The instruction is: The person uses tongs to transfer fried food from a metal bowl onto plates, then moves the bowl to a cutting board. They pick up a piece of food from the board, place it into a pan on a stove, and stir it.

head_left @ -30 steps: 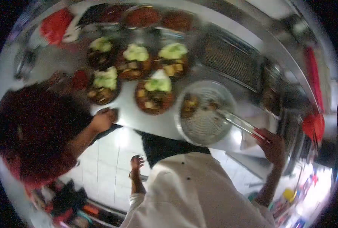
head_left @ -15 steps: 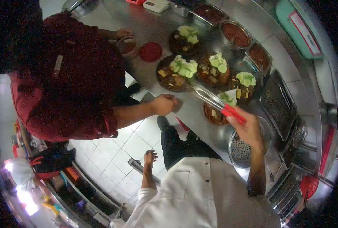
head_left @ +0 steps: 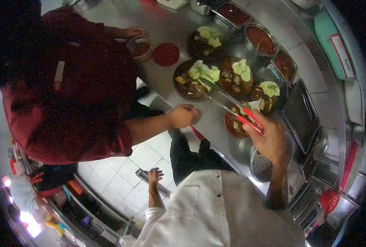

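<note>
My right hand point(head_left: 267, 138) grips red-handled metal tongs point(head_left: 228, 109), whose arms are spread. Their tips reach the dark round plate point(head_left: 181, 88) on the left, which carries chunks of food and pale green slices point(head_left: 203, 71). Several similar plates stand around it, among them one at the back point(head_left: 199, 49) and one at the right point(head_left: 272, 103). Another plate point(head_left: 232, 125) lies partly under the tongs. Beside my body, above the tiled floor, my left hand point(head_left: 154, 175) hangs with fingers apart and nothing in it.
At the left, a person in a dark red shirt point(head_left: 80, 103) leans at the steel counter point(head_left: 162, 86), one hand by a clear tub point(head_left: 141, 48). A red lid point(head_left: 165, 54), metal pans of red sauce point(head_left: 260, 39), a dark tray point(head_left: 300, 115) and a perforated strainer point(head_left: 261, 164) are around.
The tongs' arms have spread apart, with their tips still at the left plate. My left hand has shifted slightly left in view.
</note>
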A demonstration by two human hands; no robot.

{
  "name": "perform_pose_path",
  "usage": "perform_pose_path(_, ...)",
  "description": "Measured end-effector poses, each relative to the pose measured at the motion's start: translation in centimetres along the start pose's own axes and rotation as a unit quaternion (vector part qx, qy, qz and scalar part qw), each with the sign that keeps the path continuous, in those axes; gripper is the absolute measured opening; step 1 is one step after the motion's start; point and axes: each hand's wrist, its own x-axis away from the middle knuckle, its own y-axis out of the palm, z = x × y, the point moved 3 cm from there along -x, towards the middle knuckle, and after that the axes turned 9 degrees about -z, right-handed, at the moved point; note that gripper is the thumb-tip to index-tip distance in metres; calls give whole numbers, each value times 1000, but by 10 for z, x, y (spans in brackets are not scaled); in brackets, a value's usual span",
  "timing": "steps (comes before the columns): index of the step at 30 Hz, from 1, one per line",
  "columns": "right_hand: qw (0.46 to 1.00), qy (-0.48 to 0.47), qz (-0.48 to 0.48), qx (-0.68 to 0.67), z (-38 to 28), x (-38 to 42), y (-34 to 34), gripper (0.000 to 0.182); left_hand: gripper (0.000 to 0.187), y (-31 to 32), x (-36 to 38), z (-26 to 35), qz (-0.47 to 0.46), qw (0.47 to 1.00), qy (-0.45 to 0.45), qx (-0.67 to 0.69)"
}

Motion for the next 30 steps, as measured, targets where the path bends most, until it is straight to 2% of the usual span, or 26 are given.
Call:
perform_pose_path(3,999,-45,15,-22,13,-2,17,39,38,15,-7,22,-32,999,19,-28)
perform_pose_path(5,996,-78,13,40,14,-3,30,38,37,21,-16,35,-58,997,27,-47)
perform_pose_path(6,993,-72,40,86,16,2,31,38,37,19,-26,38,-70,996,17,-47)
perform_pose_path(7,992,-75,70,66,27,8,36,38,37,19,-34,42,-83,995,8,-48)
perform_pose_path(8,991,-24,50,122,41,20,38,43,37,18,-43,49,-93,994,8,-50)
perform_pose_path(10,996,-36,70,46,73,55,11,39,41,20,-43,63,-105,992,26,-70)
perform_pose_path(13,969,15,141,-202,134,129,-18,42,49,34,-15,86,-112,982,67,-135)
perform_pose_path(14,968,156,32,-196,155,153,-38,42,52,37,-7,92,-114,978,78,-158)
perform_pose_path(16,963,255,56,-74,169,198,-71,39,49,54,-7,83,-107,977,62,-173)
perform_pose_path(17,958,258,98,-75,210,240,-65,38,45,68,-1,76,-104,977,60,-176)
perform_pose_path(18,943,331,16,3,207,249,-76,39,42,81,4,68,-100,977,59,-179)
perform_pose_path(20,958,284,37,34,236,281,-60,40,41,94,-10,52,-117,979,36,-164)
perform_pose_path(23,952,305,22,-20,256,288,-38,41,39,142,9,47,-129,972,45,-193)
perform_pose_path(24,959,280,30,-17,261,288,-31,40,39,152,12,44,-163,970,58,-170)
perform_pose_path(26,972,228,48,-13,268,286,-22,39,42,162,12,34,-195,958,99,-186)
perform_pose_path(30,976,204,61,-39,268,280,-35,40,47,164,20,31,-177,958,97,-202)
